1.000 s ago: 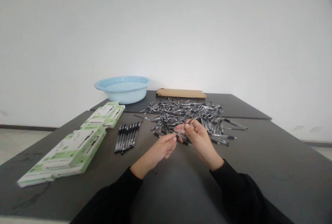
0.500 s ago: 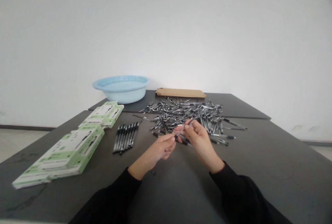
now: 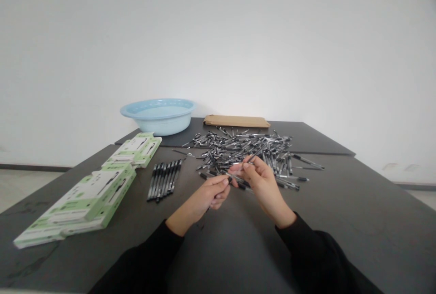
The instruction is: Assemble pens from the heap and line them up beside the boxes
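My left hand [image 3: 211,194] is closed, thumb and fingers pinching a pen [image 3: 230,179] near its dark end. My right hand [image 3: 264,187] is closed on a slim dark pen piece [image 3: 251,159] that sticks up past its fingertips. The two hands almost meet, and I cannot tell whether the pieces are joined. Just beyond them spreads a big heap of loose clear-and-black pens [image 3: 238,146]. To the left of my left hand, several pens [image 3: 164,179] lie side by side in a neat row.
Green-and-white pen boxes [image 3: 80,198] lie stacked on the left side of the dark table [image 3: 340,235]. Behind them stands a light blue basin [image 3: 165,124]. A flat brown cardboard piece [image 3: 236,121] lies at the back, near the white wall [image 3: 238,44].
The gap between my hands where the pen showed looks narrower, and a dark tip now pokes out below my left hand. The view has shifted very slightly.
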Motion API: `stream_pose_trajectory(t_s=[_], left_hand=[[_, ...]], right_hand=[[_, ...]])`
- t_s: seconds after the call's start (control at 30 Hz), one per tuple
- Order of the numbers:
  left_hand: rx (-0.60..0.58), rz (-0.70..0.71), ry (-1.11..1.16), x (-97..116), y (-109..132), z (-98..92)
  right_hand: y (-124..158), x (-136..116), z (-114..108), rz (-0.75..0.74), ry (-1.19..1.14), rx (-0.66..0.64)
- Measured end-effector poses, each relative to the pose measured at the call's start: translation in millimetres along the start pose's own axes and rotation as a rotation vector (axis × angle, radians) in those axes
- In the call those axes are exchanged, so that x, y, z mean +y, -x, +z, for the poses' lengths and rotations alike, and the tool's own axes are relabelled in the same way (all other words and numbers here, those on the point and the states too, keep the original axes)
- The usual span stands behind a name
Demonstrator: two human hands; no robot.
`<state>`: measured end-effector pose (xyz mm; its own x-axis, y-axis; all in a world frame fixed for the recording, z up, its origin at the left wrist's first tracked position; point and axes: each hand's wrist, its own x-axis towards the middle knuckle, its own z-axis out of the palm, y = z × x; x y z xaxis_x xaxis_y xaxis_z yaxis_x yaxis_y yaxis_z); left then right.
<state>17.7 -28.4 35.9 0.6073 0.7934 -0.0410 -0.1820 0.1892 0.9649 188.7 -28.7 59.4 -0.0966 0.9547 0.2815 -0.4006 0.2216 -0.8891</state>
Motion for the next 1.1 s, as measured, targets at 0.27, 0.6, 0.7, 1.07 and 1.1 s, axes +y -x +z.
stream_pose_trajectory(t_s=[0.27,0.6,0.7,1.07,1.1], left_hand=[[-0.001,-0.005,-0.005,-2.1,-0.8,0.2],[-0.041,-0.012,0.059,-2.3,1.0,-0.9],[-0.051,-0.011,0.072,-0.8,2.5,0.8],[-0.069,-0.024,0.068,0.8,4.0,2.1],[-0.072,-0.023,0.064,0.8,4.0,2.1]], right_hand=[[1.1,-1.7,4.9,0.022,0.024,0.008],[4.6,-7.1,4.2,-0.013,0.072,-0.03],[5.2,-8.0,3.9,-0.011,0.063,-0.045],[5.2,-6.2,0.4,-0.052,0.037,-0.078],[5.0,-5.9,-0.1,-0.053,0.03,-0.087]])
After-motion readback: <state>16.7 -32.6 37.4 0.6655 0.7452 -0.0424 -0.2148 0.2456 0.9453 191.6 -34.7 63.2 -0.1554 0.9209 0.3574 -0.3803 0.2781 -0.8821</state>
